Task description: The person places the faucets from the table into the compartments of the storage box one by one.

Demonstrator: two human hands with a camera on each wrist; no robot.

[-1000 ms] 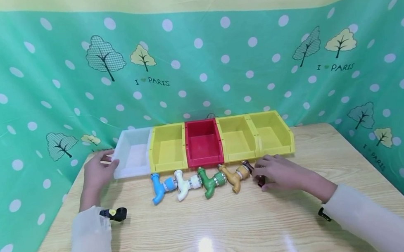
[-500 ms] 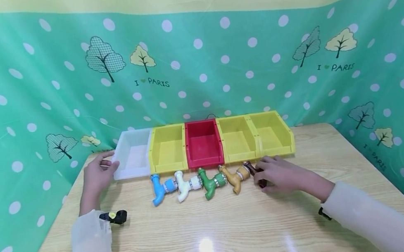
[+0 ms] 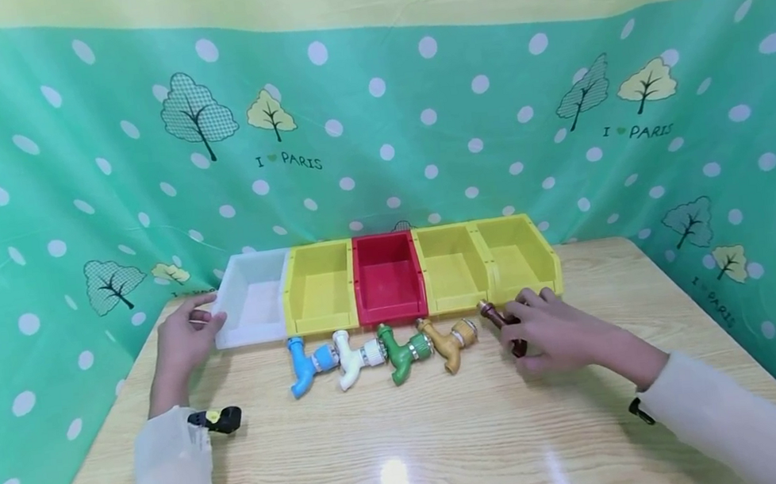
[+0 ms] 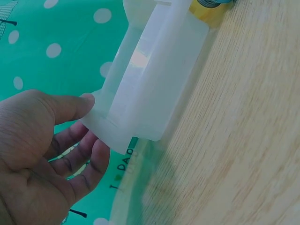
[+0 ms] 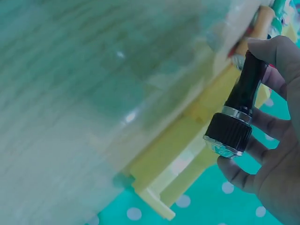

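Observation:
My right hand (image 3: 564, 334) grips a dark brown tap (image 3: 497, 314) at the right end of a row of taps. In the right wrist view, thumb and fingers hold this tap (image 5: 243, 91), its ribbed collar and shiny end pointing down-left. My left hand (image 3: 185, 341) is at the left side of the white translucent bin (image 3: 255, 337). From the left wrist, its thumb and loosely bent fingers (image 4: 75, 108) touch the bin's side. Left of the brown tap lie an ochre tap (image 3: 448, 344), a green tap (image 3: 401, 355), a white tap (image 3: 352, 362) and a blue tap (image 3: 305, 367).
Behind the taps, bins stand side by side: the white one, a yellow bin (image 3: 325, 321), a red bin (image 3: 392, 309), and two more yellow bins, including the rightmost yellow bin (image 3: 530, 290). A green dotted curtain (image 3: 374, 116) hangs behind the wooden table (image 3: 312, 458).
My right hand has moved slightly right with the brown tap, opening a gap between it and the ochre tap. My left hand stays at the white bin.

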